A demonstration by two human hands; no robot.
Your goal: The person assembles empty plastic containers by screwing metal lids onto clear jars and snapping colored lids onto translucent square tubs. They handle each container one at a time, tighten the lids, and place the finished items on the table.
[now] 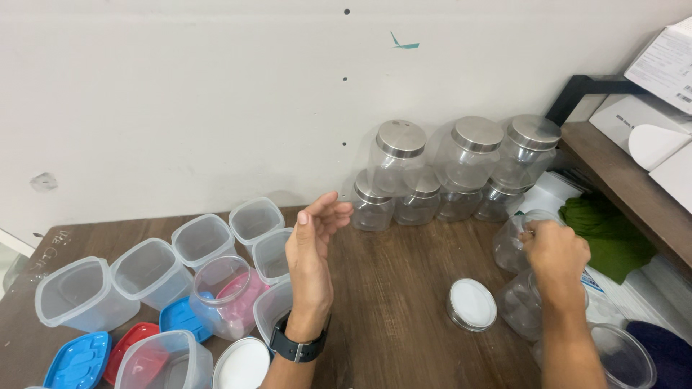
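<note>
On a wooden table [404, 288] crowded with containers, the right hand [553, 253] grips a clear plastic jar [510, 243] by its rim at the table's right edge; light, stiff, probably slippery. Left hand [311, 252] hovers open, empty.

2 bare forearms, no sleeves in view, left hand [311, 248] and right hand [553, 253] without gloves or rings, 1 black watch [296, 349] with a wide dark strap on the left wrist
</note>
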